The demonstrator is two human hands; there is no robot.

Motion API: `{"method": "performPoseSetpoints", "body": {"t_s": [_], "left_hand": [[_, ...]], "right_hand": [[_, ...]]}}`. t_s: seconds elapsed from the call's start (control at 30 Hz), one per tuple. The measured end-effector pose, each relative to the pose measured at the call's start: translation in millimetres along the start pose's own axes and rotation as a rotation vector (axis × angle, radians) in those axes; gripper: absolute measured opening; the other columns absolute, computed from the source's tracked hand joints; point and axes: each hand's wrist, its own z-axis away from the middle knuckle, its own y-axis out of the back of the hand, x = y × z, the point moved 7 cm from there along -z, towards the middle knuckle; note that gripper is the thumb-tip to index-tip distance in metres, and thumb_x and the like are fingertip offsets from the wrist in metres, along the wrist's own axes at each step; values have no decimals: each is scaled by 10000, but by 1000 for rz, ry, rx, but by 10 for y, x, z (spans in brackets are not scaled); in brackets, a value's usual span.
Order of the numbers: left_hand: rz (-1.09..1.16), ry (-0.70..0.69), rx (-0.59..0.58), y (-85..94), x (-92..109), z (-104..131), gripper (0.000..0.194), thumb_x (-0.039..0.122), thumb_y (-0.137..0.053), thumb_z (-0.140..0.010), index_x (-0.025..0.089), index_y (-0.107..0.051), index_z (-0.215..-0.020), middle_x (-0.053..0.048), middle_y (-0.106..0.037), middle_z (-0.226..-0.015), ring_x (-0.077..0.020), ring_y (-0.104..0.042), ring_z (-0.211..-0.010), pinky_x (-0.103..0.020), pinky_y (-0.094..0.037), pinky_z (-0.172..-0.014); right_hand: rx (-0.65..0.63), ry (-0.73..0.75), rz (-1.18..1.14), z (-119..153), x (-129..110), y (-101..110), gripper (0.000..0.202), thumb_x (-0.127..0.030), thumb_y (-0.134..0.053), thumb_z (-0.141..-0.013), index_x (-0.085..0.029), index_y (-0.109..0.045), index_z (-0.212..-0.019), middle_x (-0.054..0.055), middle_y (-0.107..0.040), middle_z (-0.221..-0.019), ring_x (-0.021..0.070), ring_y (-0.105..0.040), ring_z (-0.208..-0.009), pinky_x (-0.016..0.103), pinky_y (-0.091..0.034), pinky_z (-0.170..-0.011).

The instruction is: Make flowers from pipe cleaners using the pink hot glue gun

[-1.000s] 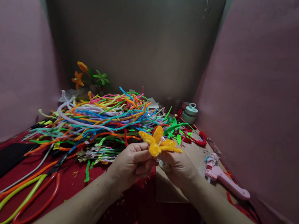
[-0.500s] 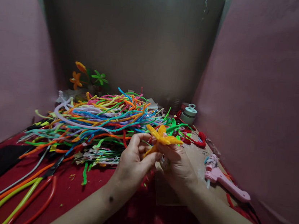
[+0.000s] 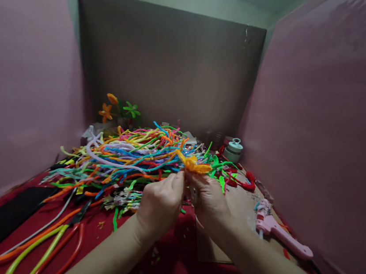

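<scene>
An orange-yellow pipe-cleaner flower [image 3: 196, 165] with spread petals is held up in front of the pile. My right hand [image 3: 210, 200] is closed on it from below, fingers under the petals at its base. Pressed against the same spot, my left hand [image 3: 163, 199] is curled into a fist with the thumb uppermost, pinching the flower's underside. Both hands hide the lower end of the flower, so its stem cannot be seen. Just behind the flower lies a heap of many-coloured pipe cleaners [image 3: 134, 153].
Scissors with red and yellow handles [image 3: 58, 228] lie at the left on a red cloth [image 3: 167, 268]. A pink glue gun [image 3: 282, 233] rests at the right on a board [image 3: 246, 193]. Finished pipe-cleaner flowers [image 3: 106, 112] and a pale green lidded jar [image 3: 234, 150] stand behind.
My left hand has turned from an open-fingered grip to a tight fist under the flower. The flower has tilted and sits slightly lower against the hands. The camera view has tipped upward.
</scene>
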Motion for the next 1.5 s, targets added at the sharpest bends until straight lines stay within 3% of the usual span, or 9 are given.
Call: {"method": "performPoseSetpoints", "body": {"t_s": [0.13, 0.23, 0.4, 0.57, 0.8, 0.93, 1.03, 1.3, 1.5], "left_hand": [[-64, -26, -85, -112, -20, -35, 197, 170, -432, -833, 178, -605, -738, -85, -592, -661, -189, -551, -587, -258, -351, -542], [56, -7, -88, -155, -68, -3, 200, 174, -412, -839, 186, -592, -753, -64, -592, -663, -180, -557, -604, -257, -360, -574], [377, 156, -10, -65, -171, 35, 138, 213, -475, -822, 211, -611, -797, -16, -604, -660, -149, -542, -585, -236, -378, -603], [506, 306, 15, -56, -245, 87, 119, 252, -523, -799, 214, -630, -764, 11, -570, -612, -121, -482, -520, -213, -354, -522], [897, 578, -144, -249, -321, 168, 147, 323, -563, -778, 190, -601, -727, 51, -494, -507, -69, -362, -370, -199, -269, -387], [1037, 619, -226, -301, -270, 138, 244, 326, -579, -766, 166, -515, -593, 55, -454, -444, -61, -362, -361, -188, -272, -393], [1087, 650, -244, -348, -252, 146, 216, 336, -562, -775, 161, -530, -654, 74, -405, -453, -45, -288, -362, -175, -227, -381], [797, 369, -75, -266, -218, 114, 144, 294, -483, -835, 182, -527, -757, 27, -506, -719, -113, -478, -718, -201, -402, -682], [729, 369, -24, -187, -217, 111, 169, 291, -505, -827, 175, -517, -703, 36, -479, -671, -90, -410, -630, -180, -365, -595]], "right_hand": [[-3, 59, 65, -60, 67, 141, 171, -272, -725, -650, -157, -671, -764, -21, -573, -647, 107, -419, -568, 240, -337, -556], [-57, 74, 105, -41, 85, 194, 174, -268, -714, -676, -158, -682, -806, 3, -607, -727, 123, -461, -617, 264, -380, -626], [-119, 87, 135, 3, 63, 180, 88, -233, -691, -704, -165, -690, -761, -3, -589, -683, 118, -457, -613, 267, -386, -645], [-127, 30, 105, -27, 106, 187, 91, -223, -727, -652, -154, -671, -673, -20, -551, -613, 90, -406, -542, 239, -363, -567], [-120, -56, -15, -46, 184, 216, 120, -204, -736, -605, -151, -681, -698, -16, -591, -604, 83, -459, -497, 215, -356, -499], [-138, -52, -7, -54, 158, 199, 51, -172, -709, -591, -144, -667, -599, -17, -575, -510, 92, -461, -453, 214, -338, -454], [-115, -51, -19, -63, 158, 209, 41, -153, -709, -580, -146, -679, -607, -12, -597, -516, 93, -470, -452, 214, -339, -451], [-57, -44, -92, -45, 205, 227, 185, -228, -799, -532, -155, -692, -664, -23, -610, -571, 77, -459, -479, 211, -342, -481], [-92, -59, -107, -24, 201, 178, 150, -207, -779, -561, -163, -690, -673, -41, -583, -556, 62, -416, -479, 199, -296, -471]]}}
